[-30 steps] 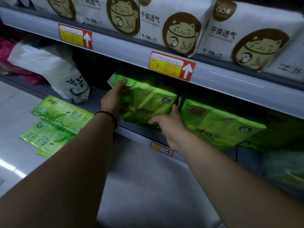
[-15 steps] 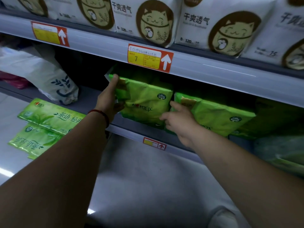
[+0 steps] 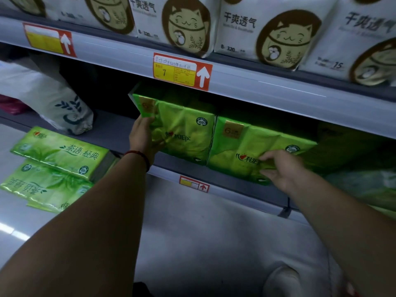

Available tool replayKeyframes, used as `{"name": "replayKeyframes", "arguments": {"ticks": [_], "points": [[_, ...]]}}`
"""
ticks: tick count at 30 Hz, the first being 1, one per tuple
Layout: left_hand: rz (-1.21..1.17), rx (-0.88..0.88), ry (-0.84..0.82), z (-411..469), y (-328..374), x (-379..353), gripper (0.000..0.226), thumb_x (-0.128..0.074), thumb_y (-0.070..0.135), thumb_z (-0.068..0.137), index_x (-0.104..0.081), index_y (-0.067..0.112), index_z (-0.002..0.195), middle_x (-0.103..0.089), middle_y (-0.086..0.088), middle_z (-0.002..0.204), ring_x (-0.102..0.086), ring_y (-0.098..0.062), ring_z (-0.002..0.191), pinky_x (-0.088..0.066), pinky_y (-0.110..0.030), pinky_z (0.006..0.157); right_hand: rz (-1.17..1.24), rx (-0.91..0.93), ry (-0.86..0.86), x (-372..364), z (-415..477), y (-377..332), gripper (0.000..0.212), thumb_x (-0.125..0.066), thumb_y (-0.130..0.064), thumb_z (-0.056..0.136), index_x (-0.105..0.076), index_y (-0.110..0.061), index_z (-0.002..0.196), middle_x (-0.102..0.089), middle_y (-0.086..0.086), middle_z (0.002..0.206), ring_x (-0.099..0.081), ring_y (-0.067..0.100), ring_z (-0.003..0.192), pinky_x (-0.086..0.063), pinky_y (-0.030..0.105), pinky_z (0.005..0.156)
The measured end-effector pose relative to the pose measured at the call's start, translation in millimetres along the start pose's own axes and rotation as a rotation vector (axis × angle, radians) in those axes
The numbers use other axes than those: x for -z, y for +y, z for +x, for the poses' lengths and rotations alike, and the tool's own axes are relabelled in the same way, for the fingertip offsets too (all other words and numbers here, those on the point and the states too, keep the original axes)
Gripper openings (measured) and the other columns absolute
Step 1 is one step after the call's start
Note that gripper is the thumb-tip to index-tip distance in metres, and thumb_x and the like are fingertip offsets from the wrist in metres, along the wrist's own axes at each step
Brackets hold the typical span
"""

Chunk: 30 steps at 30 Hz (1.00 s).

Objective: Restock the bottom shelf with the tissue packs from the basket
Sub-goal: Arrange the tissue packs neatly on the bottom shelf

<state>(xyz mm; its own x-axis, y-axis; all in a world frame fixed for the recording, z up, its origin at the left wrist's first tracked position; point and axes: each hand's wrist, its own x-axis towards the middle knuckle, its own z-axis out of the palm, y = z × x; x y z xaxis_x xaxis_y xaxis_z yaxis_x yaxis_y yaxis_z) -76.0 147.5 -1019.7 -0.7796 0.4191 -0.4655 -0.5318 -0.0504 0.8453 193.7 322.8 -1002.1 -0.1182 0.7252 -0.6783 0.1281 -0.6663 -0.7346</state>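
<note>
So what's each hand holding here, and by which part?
Left hand grips the left green pack by its left end. Right hand pinches the right green pack at its lower front face.

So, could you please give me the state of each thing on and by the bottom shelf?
Left green tissue pack: upright on shelf, gripped by left hand.
Right green tissue pack: upright, touching its neighbour, right hand on it.
Two light-green flat packs: stacked, untouched.
White leaf-print bag: slumped.
</note>
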Motion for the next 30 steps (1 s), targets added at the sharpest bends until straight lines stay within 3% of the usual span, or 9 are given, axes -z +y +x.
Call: {"name": "replayKeyframes", "arguments": {"ticks": [5,8,11,14,16,18,21,27,30], "points": [[0.079,-0.036,-0.040,4,-3,0,0.028,-0.053,0.011,0.097,-0.064,0.020,0.121,-0.060,-0.004,0.112,-0.071,-0.017,0.083,-0.058,-0.037,0.084,0.054,0.072,-0.022,-4,7,1,0.099,-0.076,0.005,0.056,-0.042,-0.012,0.147,-0.048,0.006,0.140,-0.056,0.032,0.118,-0.061,0.038,0.084],[0.049,0.003,-0.078,2,2,0,0.034,-0.055,0.022,0.099,-0.061,0.027,0.132,-0.059,-0.002,0.112,-0.066,-0.024,0.089,-0.054,-0.044,0.094,0.090,0.067,-0.007,-3,7,3,0.082,-0.071,0.008,0.067,-0.044,-0.013,0.142,-0.046,0.008,0.141,-0.053,0.035,0.121,-0.059,0.044,0.091],[-0.037,0.084,-0.129,-4,6,-8,0.030,-0.058,0.044,0.099,-0.060,0.030,0.125,-0.062,-0.003,0.117,-0.065,-0.037,0.105,-0.056,-0.054,0.088,0.177,-0.070,-0.027,-15,-8,9,0.054,-0.060,0.000,0.074,-0.052,-0.016,0.125,-0.046,0.009,0.135,-0.051,0.046,0.121,-0.054,0.067,0.087],[-0.216,0.236,-0.357,-7,-11,-19,0.060,-0.045,0.069,0.095,-0.060,0.026,0.133,-0.064,-0.014,0.132,-0.059,-0.044,0.121,-0.051,-0.066,0.090,0.350,-0.164,-0.137,-28,-24,12,0.041,-0.051,0.002,0.084,-0.052,-0.016,0.121,-0.040,0.012,0.141,-0.044,0.055,0.128,-0.044,0.079,0.093],[-0.288,0.288,-0.426,-7,-32,-28,0.080,-0.044,0.082,0.087,-0.052,0.028,0.146,-0.053,-0.017,0.148,-0.050,-0.048,0.131,-0.045,-0.076,0.095,0.454,-0.152,-0.183,-32,-31,4,0.036,-0.043,0.013,0.085,-0.054,-0.012,0.108,-0.031,0.015,0.151,-0.034,0.060,0.136,-0.045,0.075,0.097],[-0.375,0.301,-0.348,-6,-44,-37,0.092,-0.053,0.086,0.079,-0.042,0.032,0.153,-0.039,-0.016,0.157,-0.040,-0.050,0.139,-0.043,-0.080,0.092,0.559,-0.159,-0.202,-33,-33,-5,0.037,-0.033,0.020,0.084,-0.052,-0.008,0.097,-0.021,0.019,0.160,-0.023,0.067,0.139,-0.047,0.069,0.101],[-0.425,0.277,-0.246,4,-46,-45,0.100,-0.067,0.084,0.067,-0.037,0.041,0.153,-0.022,-0.011,0.166,-0.028,-0.052,0.145,-0.047,-0.079,0.085,0.607,-0.188,-0.209,-38,-29,-8,0.045,-0.028,0.022,0.082,-0.048,-0.003,0.114,-0.009,0.022,0.165,-0.013,0.070,0.140,-0.046,0.067,0.103],[-0.401,0.269,-0.267,14,-47,-43,0.100,-0.066,0.084,0.069,-0.034,0.042,0.154,-0.017,-0.014,0.168,-0.026,-0.054,0.145,-0.053,-0.073,0.083,0.548,-0.205,-0.171,-38,-25,-8,0.065,-0.029,0.020,0.084,-0.042,-0.011,0.139,-0.007,0.023,0.166,-0.013,0.067,0.143,-0.046,0.065,0.105],[-0.400,0.275,-0.306,15,-49,-38,0.102,-0.070,0.082,0.068,-0.034,0.042,0.155,-0.014,-0.015,0.168,-0.025,-0.054,0.146,-0.052,-0.073,0.086,0.414,-0.190,-0.197,-31,-31,-8,0.040,-0.039,0.017,0.085,-0.047,-0.010,0.114,-0.025,0.025,0.153,-0.028,0.062,0.140,-0.047,0.062,0.107]]}}
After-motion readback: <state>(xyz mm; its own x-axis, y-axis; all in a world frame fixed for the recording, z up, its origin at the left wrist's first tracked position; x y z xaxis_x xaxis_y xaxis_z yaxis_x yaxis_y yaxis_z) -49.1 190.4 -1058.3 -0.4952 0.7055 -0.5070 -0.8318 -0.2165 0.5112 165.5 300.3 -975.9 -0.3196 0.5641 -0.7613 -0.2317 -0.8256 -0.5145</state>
